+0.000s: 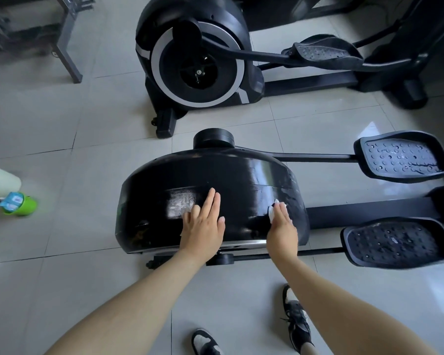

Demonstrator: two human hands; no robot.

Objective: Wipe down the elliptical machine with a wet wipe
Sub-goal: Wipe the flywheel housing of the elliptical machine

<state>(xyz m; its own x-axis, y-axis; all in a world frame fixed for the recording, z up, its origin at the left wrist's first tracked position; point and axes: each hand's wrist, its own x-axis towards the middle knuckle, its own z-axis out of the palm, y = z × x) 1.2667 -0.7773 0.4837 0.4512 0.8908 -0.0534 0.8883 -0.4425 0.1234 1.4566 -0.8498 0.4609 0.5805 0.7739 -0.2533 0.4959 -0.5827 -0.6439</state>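
1. Head view, hands first: the left hand [203, 224] lies flat on the black flywheel housing of the near elliptical machine [215, 172]. Its grip is open, with straight fingers pointing to about 12 o'clock and nothing held.
2. The right hand [282, 226] sits at the housing's 4 o'clock side, fingers laid fairly straight toward 12. Not a pinch, just pressing the wet wipe [271, 211] against the shell.
3. The wipe's a crumpled white strip poking out by the fingers, its long side roughly 12 to 6.
4. The machine's long axis runs 9 to 3, with the housing at the 9 end and the pedals at the 3 end.
5. Counts: two hands, one wipe, two pedals ( [403, 157] and [395, 242]), and a second elliptical [190, 60] up at 12.
6. A green cup [23, 206] is on the floor [62, 278] at 9, and two shoes ( [205, 342] and [296, 321]) at 6.
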